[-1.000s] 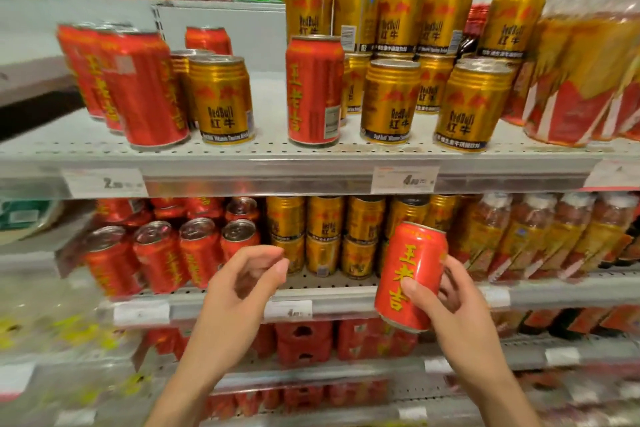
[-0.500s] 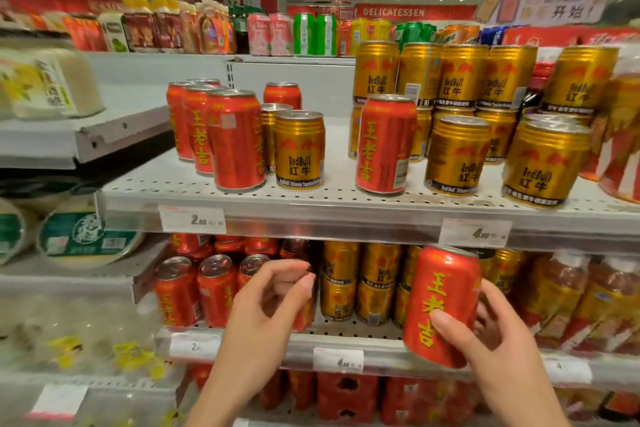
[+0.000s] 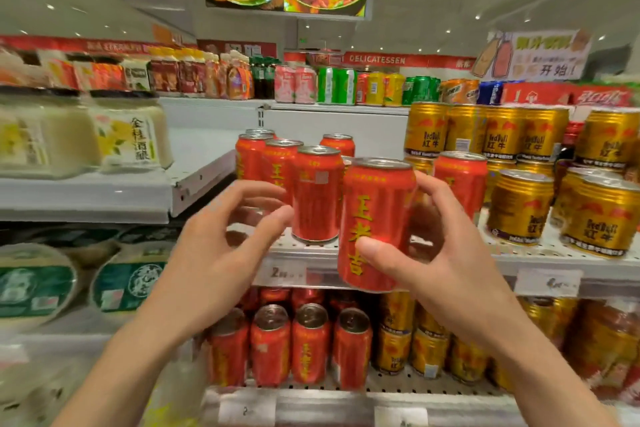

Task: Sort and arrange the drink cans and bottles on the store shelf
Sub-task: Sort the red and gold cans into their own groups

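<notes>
We hold one red can (image 3: 375,225) in our right hand (image 3: 433,253), thumb pressed across the front of its label and fingers curled round the back. It hangs in the air at the front edge of the upper shelf (image 3: 519,255), not yet resting on it. Our left hand (image 3: 221,239) hovers at 9 o'clock of the can, fingers loosely curved, holding nothing, just in front of the red group (image 3: 294,180).

We judge the sorting partly done. At 11 o'clock of our can a cluster of red cans already stands together on the shelf. At 3 o'clock the gold cans (image 3: 554,184) form their own block, some stacked two high. One stray red can (image 3: 460,180) stands at 2 o'clock, right against the gold ones, so it appears misplaced. Left to do, in our view: seat the held can next to the red group, move the stray over, and tidy the rows. The lower shelf (image 3: 346,395) shows red and gold cans side by side in fairly neat ranks.

The held can stands nearly upright, its long axis vertical with a slight lean, the top tipping toward 1 o'clock. Its lid faces up and its printed characters face us.
</notes>
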`<state>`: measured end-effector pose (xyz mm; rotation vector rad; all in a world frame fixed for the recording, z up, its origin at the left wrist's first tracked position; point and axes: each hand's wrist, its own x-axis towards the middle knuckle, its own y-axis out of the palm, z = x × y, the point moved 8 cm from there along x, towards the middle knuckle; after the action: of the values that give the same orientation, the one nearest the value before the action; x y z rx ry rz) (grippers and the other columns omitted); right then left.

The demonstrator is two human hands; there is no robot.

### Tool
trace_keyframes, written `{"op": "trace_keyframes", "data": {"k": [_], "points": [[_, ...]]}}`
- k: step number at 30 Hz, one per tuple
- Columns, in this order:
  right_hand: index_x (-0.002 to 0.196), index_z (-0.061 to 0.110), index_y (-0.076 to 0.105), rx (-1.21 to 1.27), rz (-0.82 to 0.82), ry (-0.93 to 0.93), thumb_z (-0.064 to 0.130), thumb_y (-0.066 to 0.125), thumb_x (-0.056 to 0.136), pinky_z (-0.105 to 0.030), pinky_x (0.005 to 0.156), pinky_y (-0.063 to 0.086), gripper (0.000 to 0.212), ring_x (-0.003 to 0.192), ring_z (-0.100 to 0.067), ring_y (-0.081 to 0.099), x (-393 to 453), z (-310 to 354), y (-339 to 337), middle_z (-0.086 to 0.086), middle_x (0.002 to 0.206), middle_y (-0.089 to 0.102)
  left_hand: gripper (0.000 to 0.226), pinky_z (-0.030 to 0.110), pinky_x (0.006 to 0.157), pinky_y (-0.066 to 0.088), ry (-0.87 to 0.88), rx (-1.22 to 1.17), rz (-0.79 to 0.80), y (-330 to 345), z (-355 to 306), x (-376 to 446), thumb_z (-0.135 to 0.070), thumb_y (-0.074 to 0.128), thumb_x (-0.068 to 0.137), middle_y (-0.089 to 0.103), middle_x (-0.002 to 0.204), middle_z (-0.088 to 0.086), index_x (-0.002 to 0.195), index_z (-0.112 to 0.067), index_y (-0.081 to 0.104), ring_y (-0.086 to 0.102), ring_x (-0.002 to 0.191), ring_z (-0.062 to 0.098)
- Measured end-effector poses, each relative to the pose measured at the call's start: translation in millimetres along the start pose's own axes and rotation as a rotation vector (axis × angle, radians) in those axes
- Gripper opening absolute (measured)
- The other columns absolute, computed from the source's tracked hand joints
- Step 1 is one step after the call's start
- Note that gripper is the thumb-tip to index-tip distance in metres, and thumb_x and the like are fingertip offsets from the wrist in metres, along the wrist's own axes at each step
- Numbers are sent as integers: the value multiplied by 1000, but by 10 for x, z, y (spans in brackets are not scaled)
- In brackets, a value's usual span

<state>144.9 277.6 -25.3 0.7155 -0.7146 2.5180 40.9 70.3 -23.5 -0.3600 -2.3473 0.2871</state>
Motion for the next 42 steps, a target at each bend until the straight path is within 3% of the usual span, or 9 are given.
{"op": "trace_keyframes", "data": {"k": [5, 9, 16, 21, 23, 28, 33, 38, 42], "points": [[136, 42, 39, -108, 63, -130, 49, 84, 73, -3, 81, 46, 77, 103, 11, 62, 280, 261, 507, 28, 111, 65, 45, 35, 85, 59, 43, 64, 187, -150, -107, 306, -71, 61, 75, 68, 114, -23, 116, -53, 60, 67, 105, 2], [134, 42, 38, -111, 92, -165, 36, 84, 76, -17, 81, 56, 75, 98, 4, 67, 312, 236, 737, 27, 109, 66, 64, 31, 91, 56, 30, 102, 211, -173, -18, 397, -76, 68, 66, 67, 115, -22, 126, -55, 54, 65, 107, -2], [149, 39, 33, -194, 187, -215, 53, 79, 79, -24, 90, 57, 85, 107, 1, 66, 333, 227, 783, 20, 122, 65, 62, 19, 85, 57, 63, 158, 198, -241, -91, 464, -75, 69, 70, 68, 114, -29, 125, -47, 63, 65, 104, -8], [137, 27, 54, -380, 27, -343, 54, 69, 85, -26, 87, 55, 61, 103, -3, 63, 464, 326, 304, 17, 114, 64, 65, 29, 83, 56, 76, 380, 134, -454, -152, 652, -78, 63, 73, 63, 109, -29, 130, -47, 59, 66, 93, -1], [136, 23, 56, -546, -25, -402, 57, 63, 87, -30, 96, 52, 60, 110, -4, 58, 571, 339, 204, 11, 121, 62, 65, 26, 79, 53, 80, 516, 132, -471, -127, 726, -70, 63, 76, 59, 110, -28, 135, -43, 56, 64, 91, 0], [151, 29, 37, -888, 148, -380, 76, 41, 84, -47, 120, 27, 82, 134, -17, 46, 821, 170, 444, 4, 143, 52, 68, 41, 93, 54, 70, 767, 170, -479, 113, 870, -75, 52, 83, 67, 128, -7, 136, -32, 56, 65, 105, 15], [147, 30, 36, -804, 193, -363, 71, 52, 83, -47, 123, 21, 78, 134, -14, 48, 876, 109, 502, 8, 141, 55, 85, 40, 97, 51, 90, 887, 185, -490, 167, 918, -85, 31, 77, 62, 131, -6, 138, -30, 55, 60, 112, 15], [143, 31, 39, -795, 180, -361, 77, 48, 79, -45, 125, 15, 79, 134, -14, 46, 904, 87, 501, 8, 139, 57, 69, 35, 111, 36, 160, 831, 272, -320, 35, 1031, -71, 55, 86, 51, 144, -8, 143, -34, 48, 42, 133, 10], [140, 33, 37, -754, 192, -340, 73, 58, 79, -41, 125, 9, 76, 133, -12, 45, 923, 80, 502, 10, 138, 56, 65, 29, 103, 38, 113, 818, 422, -74, -18, 1224, -55, 67, 88, 55, 133, -10, 146, -34, 48, 46, 122, 9]]}}
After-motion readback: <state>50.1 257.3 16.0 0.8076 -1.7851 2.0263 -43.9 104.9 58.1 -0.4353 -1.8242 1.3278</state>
